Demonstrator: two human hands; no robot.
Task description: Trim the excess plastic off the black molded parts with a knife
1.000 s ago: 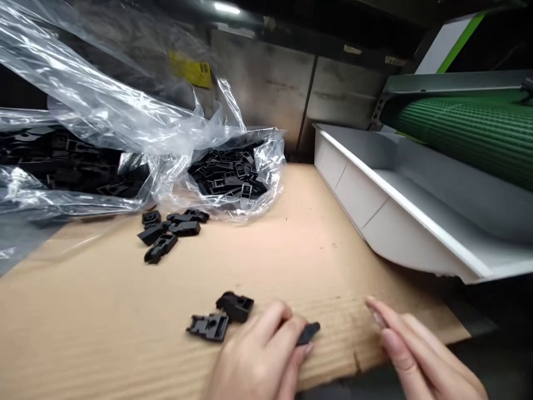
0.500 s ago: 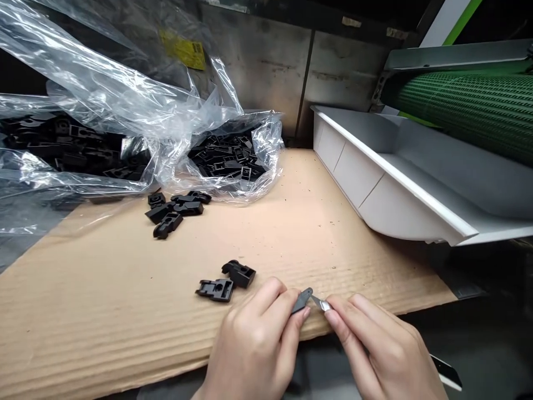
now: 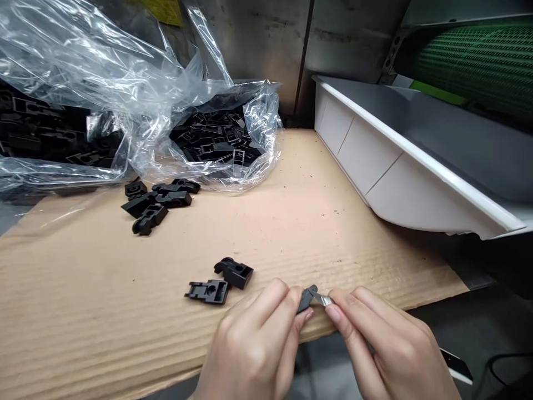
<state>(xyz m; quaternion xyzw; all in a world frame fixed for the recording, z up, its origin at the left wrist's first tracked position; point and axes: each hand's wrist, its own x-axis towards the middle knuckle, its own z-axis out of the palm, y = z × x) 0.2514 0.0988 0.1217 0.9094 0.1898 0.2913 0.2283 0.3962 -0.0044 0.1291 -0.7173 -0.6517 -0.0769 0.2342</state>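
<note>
My left hand (image 3: 254,344) is closed round a small black plastic part (image 3: 307,297) whose end sticks out past the fingertips. My right hand (image 3: 387,350) pinches a small knife; its metal blade (image 3: 322,300) touches the part's end. Both hands hover at the near edge of the cardboard sheet (image 3: 291,222). Two loose black parts (image 3: 220,282) lie just left of my left hand. A small heap of the same parts (image 3: 156,200) lies farther back on the left.
Clear plastic bags (image 3: 225,139) filled with black parts lie at the back left. A white tray (image 3: 400,166) slopes along the right, under a green conveyor belt (image 3: 478,61). A metal wall closes off the back.
One second ago my right hand was open and apart from the part; it then closed on the knife and brought the blade to the part. The view has tilted down.
</note>
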